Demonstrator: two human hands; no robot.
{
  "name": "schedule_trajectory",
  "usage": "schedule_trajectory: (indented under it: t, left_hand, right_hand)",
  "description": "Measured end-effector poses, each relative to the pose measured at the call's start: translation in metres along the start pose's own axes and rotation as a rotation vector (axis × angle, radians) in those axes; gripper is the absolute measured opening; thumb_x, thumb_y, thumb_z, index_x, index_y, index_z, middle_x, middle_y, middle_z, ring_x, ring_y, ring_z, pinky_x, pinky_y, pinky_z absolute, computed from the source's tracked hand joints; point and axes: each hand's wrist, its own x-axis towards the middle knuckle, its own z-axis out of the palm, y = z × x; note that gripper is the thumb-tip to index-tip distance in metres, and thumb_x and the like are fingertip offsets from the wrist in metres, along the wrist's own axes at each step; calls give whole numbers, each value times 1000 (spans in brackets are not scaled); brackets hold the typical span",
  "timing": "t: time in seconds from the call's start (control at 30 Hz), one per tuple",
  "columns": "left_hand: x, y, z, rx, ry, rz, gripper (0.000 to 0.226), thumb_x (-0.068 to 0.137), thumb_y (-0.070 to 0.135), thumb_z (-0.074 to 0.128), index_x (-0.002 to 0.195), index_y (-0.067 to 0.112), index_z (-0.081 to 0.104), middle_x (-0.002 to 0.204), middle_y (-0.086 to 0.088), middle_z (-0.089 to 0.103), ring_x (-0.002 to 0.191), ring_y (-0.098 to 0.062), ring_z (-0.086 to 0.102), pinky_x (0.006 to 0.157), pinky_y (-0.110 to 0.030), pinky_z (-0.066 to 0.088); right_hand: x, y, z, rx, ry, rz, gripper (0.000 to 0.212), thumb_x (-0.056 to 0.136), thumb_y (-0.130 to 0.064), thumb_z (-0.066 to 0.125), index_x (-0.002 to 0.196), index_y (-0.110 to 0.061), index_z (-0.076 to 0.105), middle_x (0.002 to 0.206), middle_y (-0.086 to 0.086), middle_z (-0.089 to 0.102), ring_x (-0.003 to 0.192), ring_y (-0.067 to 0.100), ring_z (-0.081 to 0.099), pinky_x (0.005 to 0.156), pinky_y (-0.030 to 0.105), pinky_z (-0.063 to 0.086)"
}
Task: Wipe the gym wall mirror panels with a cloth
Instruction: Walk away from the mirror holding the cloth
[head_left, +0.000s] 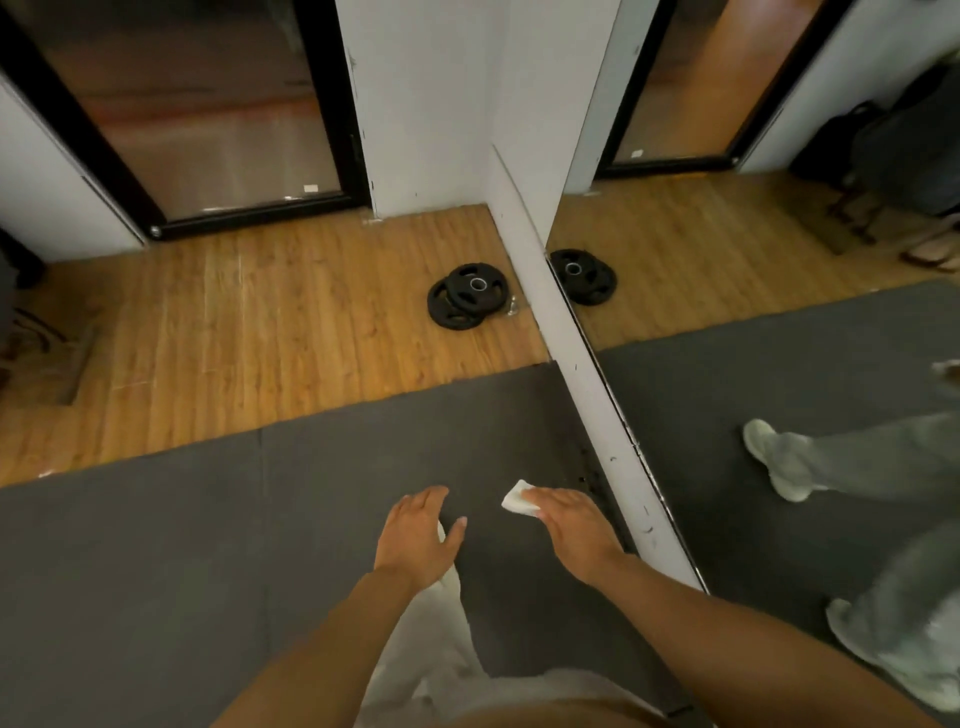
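Your right hand holds the small white cloth, folded into a pad, low and near the white strip at the mirror's foot; its fingers lie over the cloth, and how tightly they pinch it I cannot tell. Your left hand hangs loosely spread, holding nothing. The cloth looks light and soft, so keep it flat under the palm. The mirror panel at the right is hard, smooth and probably fragile; press evenly.

Left hand: palm down, fingers loosely spread, holding nothing, left of the cloth.
Right hand: palm down, fingers over the cloth, gripping it.
Forearms: both bare, extended forward.
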Motion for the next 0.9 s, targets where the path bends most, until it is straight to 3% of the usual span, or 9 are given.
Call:
schedule_trajectory:
  t: [0.17, 0.3, 0.37, 0.43, 0.47, 0.57, 0.67, 0.8, 0.9]
  left_hand:
    - [113, -6, -82, 42, 0, 89, 58, 102, 46, 42, 152, 18, 33, 156, -2, 37, 144, -19, 31, 120, -27, 11]
    - [187, 1, -134, 29, 3, 123, 58, 103, 45, 42, 152, 17, 32, 156, -2, 36, 145, -19, 29, 120, -28, 9]
    - [225, 4, -155, 25, 0, 129, 59, 103, 46, 41, 153, 16, 30, 157, -3, 34, 146, -19, 27, 120, -27, 9]
    - [261, 4, -168, 19, -10, 115, 60, 103, 47, 41, 153, 16, 29, 158, -4, 33, 146, -20, 27, 119, -28, 11]
    - [284, 5, -175, 19, -6, 108, 60, 103, 47, 41, 153, 17, 29, 158, -4, 33, 146, -21, 27, 119, -29, 13]
    - [339, 5, -191, 20, -14, 99, 63, 101, 53, 37, 151, 16, 33, 155, -4, 37, 144, -25, 30, 117, -31, 19]
    - [403, 16, -213, -40, 47, 107, 84, 84, 67, 22, 141, 11, 49, 142, -8, 52, 133, -31, 44, 111, -34, 31]
    - [488, 38, -252, 1, 244, 232, 59, 90, 48, 42, 122, 4, 64, 118, -14, 68, 105, -35, 66, 91, -41, 52]
    - [548, 56, -283, -21, 266, 273, 54, 91, 42, 47, 122, 1, 64, 119, -16, 68, 107, -34, 65, 96, -43, 48]
  right_hand:
    - [111, -24, -68, 76, 186, 5, 43, 93, 1, 60, 135, -9, 59, 131, 13, 63, 120, 34, 59, 108, 39, 41]
    - [180, -41, -105, 126, 240, 26, 42, 90, 0, 65, 131, -10, 62, 125, 12, 67, 116, 32, 62, 105, 44, 47]
    - [218, -46, -120, 142, 148, 8, 39, 97, -15, 61, 136, -12, 57, 130, 10, 63, 120, 30, 60, 107, 46, 46]
    - [255, -51, -137, 94, -28, 64, 57, 99, -49, 41, 143, -15, 47, 142, 5, 52, 132, 23, 49, 116, 38, 34]
    - [283, -46, -143, 62, -66, 58, 57, 99, -52, 38, 143, -16, 46, 142, 4, 50, 132, 20, 47, 117, 34, 32]
    - [348, -30, -155, 181, -17, 62, 50, 101, -46, 34, 140, -19, 50, 140, 3, 53, 130, 18, 49, 112, 27, 31]
    - [418, 0, -178, 251, 72, -12, 42, 105, -33, 34, 143, -22, 50, 144, -1, 52, 136, 17, 45, 115, 21, 23]
    - [519, 27, -233, 252, 91, -115, 42, 104, -15, 48, 145, -19, 47, 148, 2, 49, 137, 20, 44, 116, 28, 30]
    - [585, 41, -272, 207, 246, -174, 40, 98, -5, 55, 138, -10, 55, 134, 12, 60, 124, 29, 55, 106, 41, 45]
